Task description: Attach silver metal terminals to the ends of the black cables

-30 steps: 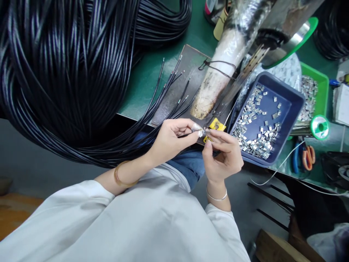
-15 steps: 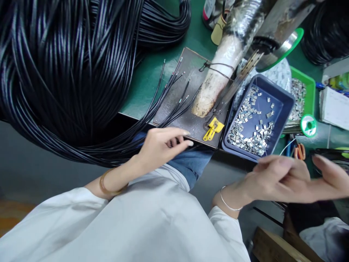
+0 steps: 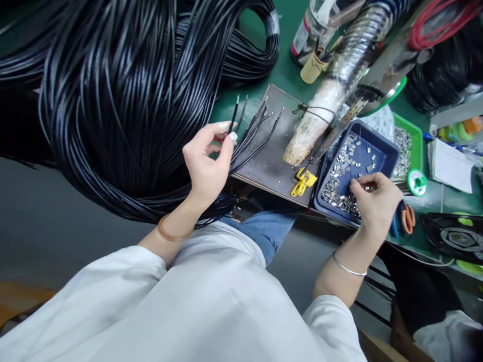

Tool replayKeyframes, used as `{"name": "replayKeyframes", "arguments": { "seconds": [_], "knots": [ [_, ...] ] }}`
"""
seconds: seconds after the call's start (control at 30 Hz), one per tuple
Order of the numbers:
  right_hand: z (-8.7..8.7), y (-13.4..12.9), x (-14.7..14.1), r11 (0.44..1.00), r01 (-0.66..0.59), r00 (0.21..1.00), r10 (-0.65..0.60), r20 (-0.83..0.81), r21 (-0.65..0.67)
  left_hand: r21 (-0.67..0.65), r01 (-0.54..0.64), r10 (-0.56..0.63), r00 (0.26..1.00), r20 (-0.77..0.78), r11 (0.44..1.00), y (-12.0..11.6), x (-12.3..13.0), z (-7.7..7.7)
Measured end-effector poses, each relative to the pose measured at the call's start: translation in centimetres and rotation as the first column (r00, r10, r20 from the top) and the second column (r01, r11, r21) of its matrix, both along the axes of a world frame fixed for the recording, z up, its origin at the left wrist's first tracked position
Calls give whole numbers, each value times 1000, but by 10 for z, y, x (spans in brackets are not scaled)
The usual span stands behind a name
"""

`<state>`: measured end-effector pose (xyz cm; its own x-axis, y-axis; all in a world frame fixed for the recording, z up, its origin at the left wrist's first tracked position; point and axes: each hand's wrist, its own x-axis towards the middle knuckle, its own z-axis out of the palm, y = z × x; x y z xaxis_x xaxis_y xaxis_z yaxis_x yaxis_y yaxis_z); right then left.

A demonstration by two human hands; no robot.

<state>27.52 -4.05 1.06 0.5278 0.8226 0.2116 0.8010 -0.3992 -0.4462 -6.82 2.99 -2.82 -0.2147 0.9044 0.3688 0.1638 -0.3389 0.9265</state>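
Between the thumb and fingers of my left hand (image 3: 213,156) is a black cable (image 3: 234,113), its bare tip pointing up. More black cable ends (image 3: 260,120) lie beside it over a dark board (image 3: 277,176). My right hand (image 3: 377,198) is in the blue tray (image 3: 388,146), fingertips pinched together among small metal clips (image 3: 341,196); whether a clip is between them is too small to tell. Near the board's front corner, a yellow tool (image 3: 305,182) lies below the end of a white wrapped tube (image 3: 302,143).
A large bundle of black cable (image 3: 124,110) covers the left of the green table (image 3: 289,65). Behind the blue tray stands a green tray (image 3: 417,141) of metal parts. Orange-handled scissors (image 3: 407,218), a solder spool (image 3: 417,182) and papers (image 3: 453,163) are at the right.
My left hand has moved up and left from the board's edge and taken hold of a cable. My right hand has moved left into the blue tray. The view has shifted slightly.
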Motion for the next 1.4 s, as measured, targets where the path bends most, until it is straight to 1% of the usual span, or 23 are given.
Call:
{"name": "replayKeyframes", "arguments": {
  "seconds": [0.03, 0.07, 0.1, 0.13, 0.17, 0.2, 0.23, 0.27, 0.3, 0.33, 0.37, 0.4, 0.43, 0.5, 0.57, 0.63, 0.77, 0.87, 0.93, 1.03, 1.13, 1.27, 1.4],
  "knots": [
    [0, 0, -4, 1000, -23, 999, 23, 23, 5, -42, 62, -57, 993, 107, 997, -4, -1, 7],
    [0, -1, -9, 999, -47, 997, 46, 61, 26, -92, 186, -165, 965, 203, 978, -10, -1, 14],
    [1, -2, -15, 996, -72, 992, 65, 107, 59, -135, 356, -305, 905, 296, 925, -16, 0, 22],
    [2, -4, -22, 990, -93, 986, 77, 148, 104, -174, 544, -451, 804, 388, 821, -23, 2, 28],
    [3, -7, -31, 981, -111, 982, 83, 169, 160, -208, 713, -564, 670, 483, 669, -30, 4, 34],
    [5, -11, -40, 969, -121, 984, 89, 155, 214, -208, 827, -614, 534, 582, 522, -35, 8, 37],
    [8, -15, -51, 956, -121, 991, 100, 91, 268, -212, 886, -609, 442, 659, 413, -40, 13, 39],
    [11, -20, -63, 942, -128, 990, 140, -16, 310, -217, 916, -583, 384, 715, 337, -43, 19, 38],
    [13, -25, -76, 931, -150, 967, 208, -145, 331, -228, 927, -549, 361, 754, 297, -44, 24, 37],
    [15, -29, -88, 917, -182, 925, 282, -254, 355, -247, 927, -518, 364, 775, 282, -45, 30, 34],
    [16, -33, -101, 900, -203, 882, 340, -327, 386, -265, 923, -498, 376, 782, 281, -46, 36, 31],
    [16, -36, -112, 882, -216, 852, 380, -359, 420, -278, 916, -488, 391, 780, 290, -46, 41, 28],
    [15, -38, -122, 858, -210, 852, 396, -344, 469, -284, 908, -488, 407, 772, 308, -46, 45, 26],
    [10, -39, -136, 812, -207, 887, 391, -245, 546, -288, 886, -501, 446, 742, 363, -46, 50, 23],
    [3, -37, -142, 794, -228, 899, 394, -191, 564, -288, 853, -518, 499, 695, 435, -46, 52, 22],
    [-4, -34, -143, 806, -244, 870, 428, -246, 540, -292, 818, -538, 554, 636, 496, -47, 53, 21],
    [-14, -32, -143, 836, -270, 766, 487, -420, 478, -297, 760, -582, 639, 502, 578, -48, 55, 19],
    [-18, -33, -145, 834, -260, 734, 498, -462, 486, -275, 714, -600, 694, 399, 644, -49, 57, 18],
    [-19, -33, -145, 828, -239, 721, 501, -479, 507, -255, 694, -602, 715, 355, 674, -50, 57, 18],
    [-20, -34, -142, 833, -237, 704, 502, -502, 500, -241, 690, -617, 720, 317, 682, -50, 58, 19],
    [-20, -35, -138, 837, -270, 688, 514, -513, 476, -245, 704, -639, 709, 297, 667, -50, 57, 19],
    [-20, -36, -137, 828, -275, 709, 518, -479, 488, -270, 719, -639, 694, 332, 640, -50, 58, 19],
    [-22, -35, -138, 817, -260, 694, 529, -488, 515, -265, 724, -626, 686, 371, 636, -52, 58, 19]
  ]
}}
